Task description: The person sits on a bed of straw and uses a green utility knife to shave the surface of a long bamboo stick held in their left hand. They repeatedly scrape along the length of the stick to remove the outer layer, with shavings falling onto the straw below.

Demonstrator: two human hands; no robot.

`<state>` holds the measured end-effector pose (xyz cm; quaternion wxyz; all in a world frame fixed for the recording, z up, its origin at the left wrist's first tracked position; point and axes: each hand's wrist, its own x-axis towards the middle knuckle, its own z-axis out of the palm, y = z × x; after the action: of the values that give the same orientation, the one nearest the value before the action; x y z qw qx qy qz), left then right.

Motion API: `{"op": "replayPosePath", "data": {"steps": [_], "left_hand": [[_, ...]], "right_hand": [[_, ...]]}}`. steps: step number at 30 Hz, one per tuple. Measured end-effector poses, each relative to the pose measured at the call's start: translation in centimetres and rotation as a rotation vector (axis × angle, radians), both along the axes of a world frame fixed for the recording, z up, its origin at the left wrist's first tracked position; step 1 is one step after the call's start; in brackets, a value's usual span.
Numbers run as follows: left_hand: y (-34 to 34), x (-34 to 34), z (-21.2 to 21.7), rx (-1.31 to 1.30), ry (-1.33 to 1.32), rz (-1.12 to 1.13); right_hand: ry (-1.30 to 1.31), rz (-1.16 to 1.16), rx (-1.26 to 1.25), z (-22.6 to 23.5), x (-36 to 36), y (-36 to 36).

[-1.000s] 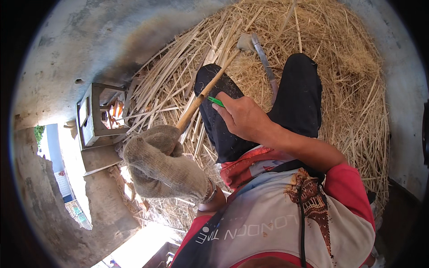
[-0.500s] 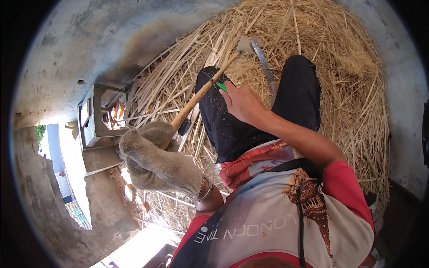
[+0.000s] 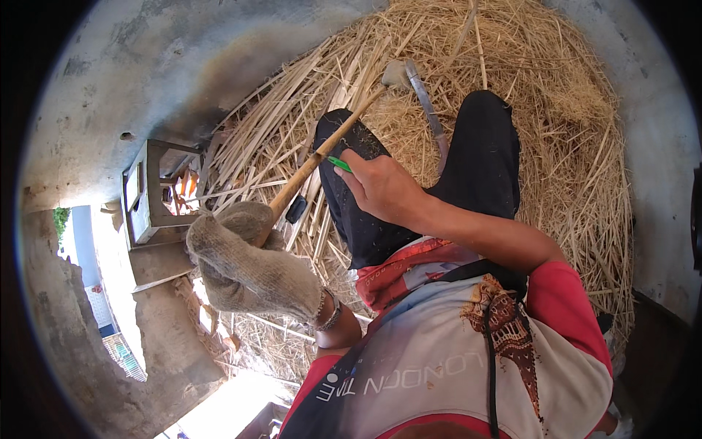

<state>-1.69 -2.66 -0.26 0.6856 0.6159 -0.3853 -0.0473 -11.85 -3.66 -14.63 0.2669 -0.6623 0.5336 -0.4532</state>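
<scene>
I saw the right hand (image 3: 384, 189), gripping a green tool (image 3: 338, 164), move nearer the gloved left hand (image 3: 235, 245), which clasped a wooden stick (image 3: 297, 182)

Left wall (image 3: 124, 80): grey plaster, stained and scuffed, with a small dark hole (image 3: 126, 136).
Right wall (image 3: 654, 146): pale bluish-grey plaster.
Floor cover: dry straw (image 3: 570, 161), with pale flat strips (image 3: 314, 88) thick at far left.
Furniture: a box-like frame (image 3: 172, 220) at left, orange and white inside.
Opening (image 3: 113, 271): ragged-edged, near left, greenery (image 3: 61, 219) showing beyond.
Light: bright daylight at near left, shadow at near right.
</scene>
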Motion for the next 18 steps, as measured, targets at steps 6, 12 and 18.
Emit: {"op": "replayPosePath", "data": {"steps": [6,12,18], "left_hand": [[-0.6,0.5,-0.2,-0.042,0.042,-0.010],[0.1,-0.8,0.1,-0.008,-0.002,-0.008],[0.4,-0.5,-0.1,-0.043,0.001,-0.078]], "right_hand": [[0.185,-0.085,0.142,-2.1,-2.1,-2.9],[0.160,-0.105,0.098,-3.2,-2.9,-2.5],[0.133,-0.018,0.130,-1.1,-2.6,-2.5]]}}
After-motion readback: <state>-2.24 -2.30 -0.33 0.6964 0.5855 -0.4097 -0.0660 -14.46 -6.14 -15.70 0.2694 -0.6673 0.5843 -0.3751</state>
